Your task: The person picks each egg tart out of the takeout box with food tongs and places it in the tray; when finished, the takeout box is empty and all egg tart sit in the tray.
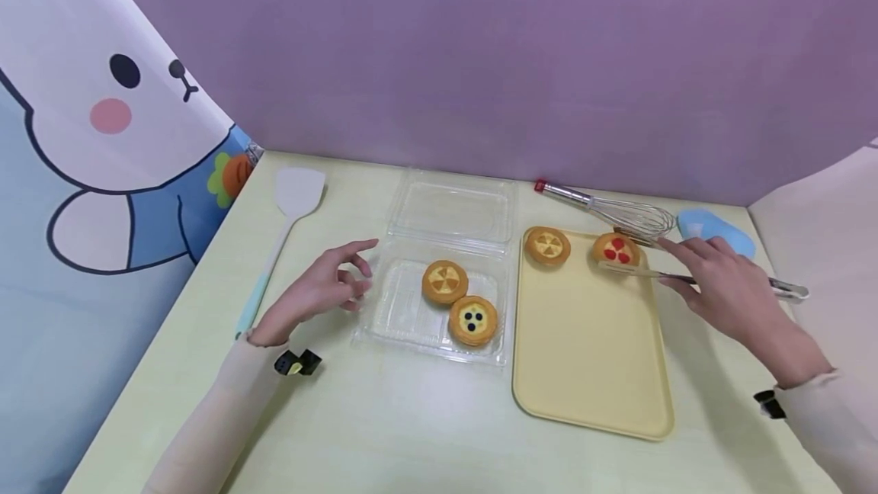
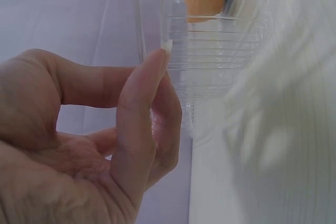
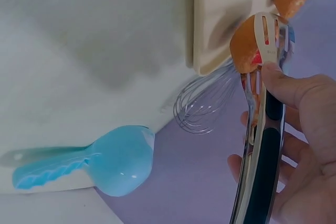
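My right hand (image 1: 730,288) grips a pair of metal tongs (image 3: 257,166) with dark handle panels. Between the tongs' slotted ends is an egg tart with red pieces (image 1: 616,250), over the far right corner of the yellow tray (image 1: 590,357). A tart with tan wedges (image 1: 547,246) sits at the tray's far left corner. My left hand (image 1: 318,288), fingers loosely bent, is beside the left edge of an opened clear plastic box (image 1: 405,303) and holds nothing. Inside the box lie another wedge-topped tart (image 1: 444,282) and a tart with dark dots (image 1: 473,321).
Behind the tray lies a whisk (image 1: 617,210) with a red end. A blue scoop (image 1: 716,231) is at the back right, partly behind my right hand. To the left lies a white spatula (image 1: 291,204) with a teal handle. A purple backdrop (image 1: 480,59) borders the table's far edge.
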A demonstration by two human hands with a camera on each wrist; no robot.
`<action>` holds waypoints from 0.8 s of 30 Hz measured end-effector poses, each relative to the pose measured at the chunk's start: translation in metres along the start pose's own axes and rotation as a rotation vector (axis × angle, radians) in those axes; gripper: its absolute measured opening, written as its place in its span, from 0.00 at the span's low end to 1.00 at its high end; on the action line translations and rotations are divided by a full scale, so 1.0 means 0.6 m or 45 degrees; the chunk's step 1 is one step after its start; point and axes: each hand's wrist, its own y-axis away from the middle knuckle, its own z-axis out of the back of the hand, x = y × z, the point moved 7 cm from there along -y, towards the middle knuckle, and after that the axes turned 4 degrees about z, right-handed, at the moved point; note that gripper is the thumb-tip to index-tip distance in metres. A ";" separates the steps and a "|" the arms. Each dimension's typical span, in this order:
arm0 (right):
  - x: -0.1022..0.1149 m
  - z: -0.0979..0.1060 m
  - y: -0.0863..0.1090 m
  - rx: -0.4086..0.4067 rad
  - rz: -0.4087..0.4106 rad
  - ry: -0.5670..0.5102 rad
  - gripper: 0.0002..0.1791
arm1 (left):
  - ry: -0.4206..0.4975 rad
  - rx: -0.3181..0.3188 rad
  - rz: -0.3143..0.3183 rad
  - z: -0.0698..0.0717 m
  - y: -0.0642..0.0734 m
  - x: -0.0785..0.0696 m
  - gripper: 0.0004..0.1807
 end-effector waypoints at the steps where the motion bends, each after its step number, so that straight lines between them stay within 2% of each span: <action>1: -0.001 -0.003 0.002 0.003 -0.003 -0.001 0.37 | 0.000 -0.001 0.002 0.000 0.000 0.000 0.42; 24: -0.022 -0.013 0.017 0.106 -0.053 -0.026 0.35 | -0.024 -0.007 -0.016 0.002 0.001 -0.002 0.41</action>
